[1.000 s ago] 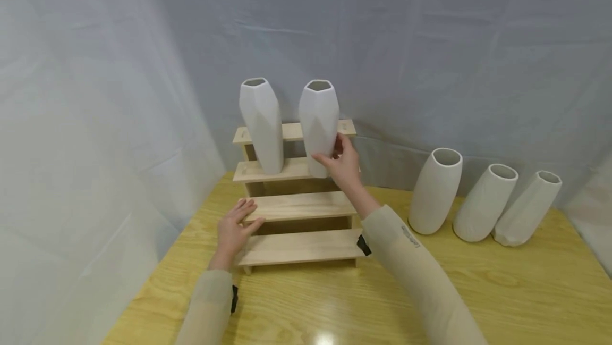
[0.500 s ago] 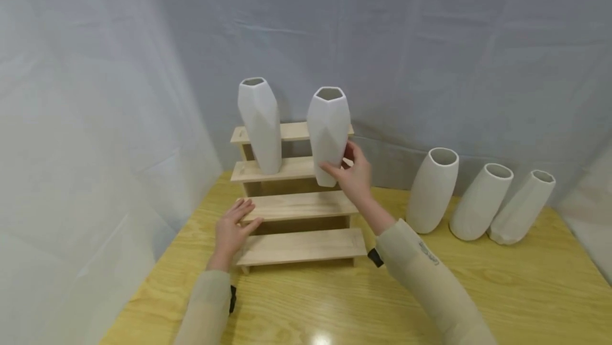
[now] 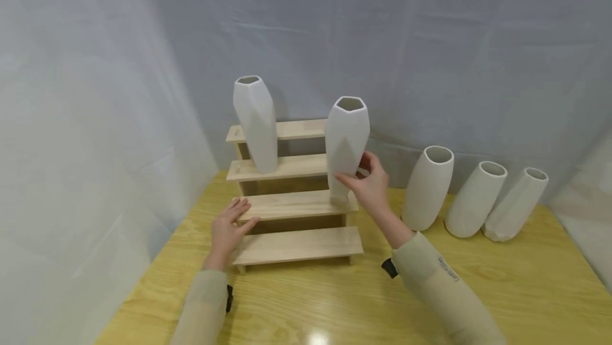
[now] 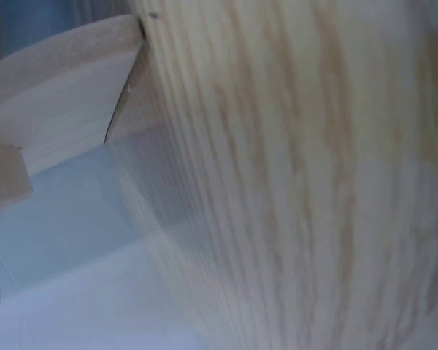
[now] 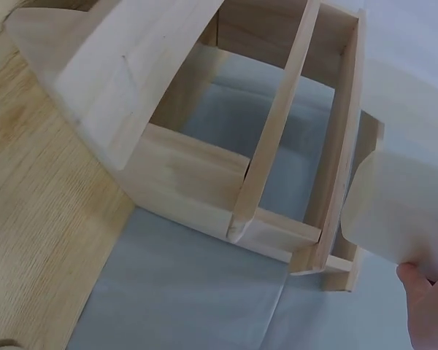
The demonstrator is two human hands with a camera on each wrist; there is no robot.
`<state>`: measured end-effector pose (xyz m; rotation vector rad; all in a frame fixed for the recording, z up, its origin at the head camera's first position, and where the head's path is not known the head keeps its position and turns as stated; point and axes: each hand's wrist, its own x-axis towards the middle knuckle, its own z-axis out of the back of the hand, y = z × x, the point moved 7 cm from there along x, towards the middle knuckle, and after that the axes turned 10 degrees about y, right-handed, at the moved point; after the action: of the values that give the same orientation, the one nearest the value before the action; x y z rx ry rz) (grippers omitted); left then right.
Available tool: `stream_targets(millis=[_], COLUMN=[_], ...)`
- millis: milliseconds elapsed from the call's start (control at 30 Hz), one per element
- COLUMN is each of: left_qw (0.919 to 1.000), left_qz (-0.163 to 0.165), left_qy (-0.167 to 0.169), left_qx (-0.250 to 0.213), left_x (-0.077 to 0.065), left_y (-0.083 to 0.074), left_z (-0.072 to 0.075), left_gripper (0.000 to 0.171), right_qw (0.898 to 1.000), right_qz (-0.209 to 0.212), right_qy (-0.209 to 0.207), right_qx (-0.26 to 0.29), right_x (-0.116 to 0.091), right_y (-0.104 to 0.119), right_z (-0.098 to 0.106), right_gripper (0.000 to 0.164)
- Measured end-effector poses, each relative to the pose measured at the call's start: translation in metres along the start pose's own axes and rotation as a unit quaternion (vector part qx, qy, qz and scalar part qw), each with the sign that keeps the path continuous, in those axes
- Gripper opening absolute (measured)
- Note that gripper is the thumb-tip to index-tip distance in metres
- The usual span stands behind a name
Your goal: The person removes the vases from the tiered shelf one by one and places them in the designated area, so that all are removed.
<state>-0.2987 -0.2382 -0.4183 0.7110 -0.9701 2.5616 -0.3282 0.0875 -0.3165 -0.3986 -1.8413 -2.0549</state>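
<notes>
My right hand point(image 3: 374, 188) pinches the lower part of a white faceted vase point(image 3: 347, 140), thumb in front and fingers at its right side. The vase is upright, its base close over the right end of the second-lowest step of a wooden tiered shelf point(image 3: 294, 205). In the right wrist view, the vase's smooth lower end point(image 5: 394, 208) shows beside the upper tiers. My left hand point(image 3: 226, 234) rests with extended fingers on the left end of that same step. A matching faceted vase point(image 3: 257, 132) stands on the second step from the top, at the left.
To the right on the yellow wood-grain table point(image 3: 306, 294) stand a rounded white vase point(image 3: 427, 191), a textured white vase point(image 3: 475, 201) and a slimmer one with a faceted base point(image 3: 516, 207). A grey cloth backdrop point(image 3: 430, 58) hangs behind the shelf.
My right hand has lifted the vase off the second step from the top and carried it rightward, down and toward me. My left hand stays on the shelf.
</notes>
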Motion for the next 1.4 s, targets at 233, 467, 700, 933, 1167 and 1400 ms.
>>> stream_targets(millis=[233,467,700,933,1167,1400], left_qw=[1.0000,0.9998,0.9998,0.9997,0.9997,0.9998], left_qz=[0.006,0.012,0.010,0.012,0.015,0.009], left_qy=[0.006,0.011,0.014,0.018,0.014,0.008], left_qx=[-0.004,-0.008,-0.008,-0.010,-0.013,-0.015], left_x=[0.001,0.000,0.000,-0.001,-0.002,-0.002], left_y=[0.001,0.002,0.004,0.004,0.006,0.010], left_z=[0.000,0.001,0.002,0.003,0.005,0.004], left_gripper=[0.041,0.042,0.043,0.044,0.044,0.043], right_qw=[1.000,0.999,0.998,0.997,0.994,0.993], right_qz=[-0.004,-0.014,-0.015,-0.014,-0.043,-0.060], right_qy=[-0.008,-0.016,-0.011,-0.017,-0.021,-0.032], right_qx=[-0.014,-0.040,-0.059,-0.079,-0.095,-0.098], right_x=[-0.010,-0.025,-0.041,-0.060,-0.077,-0.088], right_y=[-0.004,-0.010,-0.007,0.002,-0.006,-0.030], right_z=[0.014,0.029,0.040,0.049,0.059,0.080], right_gripper=[0.064,0.066,0.062,0.058,0.056,0.061])
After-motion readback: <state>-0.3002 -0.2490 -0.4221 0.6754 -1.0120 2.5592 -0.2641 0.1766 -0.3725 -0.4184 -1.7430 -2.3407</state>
